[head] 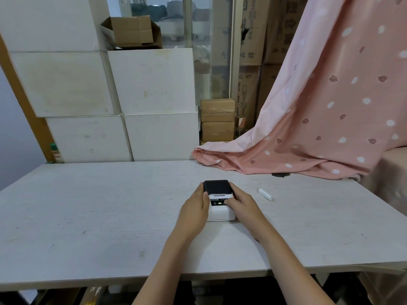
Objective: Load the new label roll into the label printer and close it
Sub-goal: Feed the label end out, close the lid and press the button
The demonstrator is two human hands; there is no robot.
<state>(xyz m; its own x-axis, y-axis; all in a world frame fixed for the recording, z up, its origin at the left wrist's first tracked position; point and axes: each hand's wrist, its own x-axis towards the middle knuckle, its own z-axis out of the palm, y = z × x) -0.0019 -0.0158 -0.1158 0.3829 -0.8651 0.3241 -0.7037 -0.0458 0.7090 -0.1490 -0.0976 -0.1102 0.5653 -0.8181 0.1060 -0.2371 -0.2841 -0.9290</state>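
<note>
White table [110, 216], pink patterned cloth [319, 106] draped over far right corner. Label printer [220, 201] at table centre, dark lid down, green light on. Left hand [195, 211] grips left side; right hand [243, 204] grips right side, thumb on front panel. Small white tube [266, 194] lies near, right of printer.

Both hands flank the label printer [219, 200], the left hand [195, 211] at 9 o'clock and the right hand [241, 204] at 3. A white cylinder [265, 194] lies near at 2 o'clock. Pink cloth [286, 150] crowds the table [88, 216] from 1 o'clock; 9 o'clock lies open.
</note>
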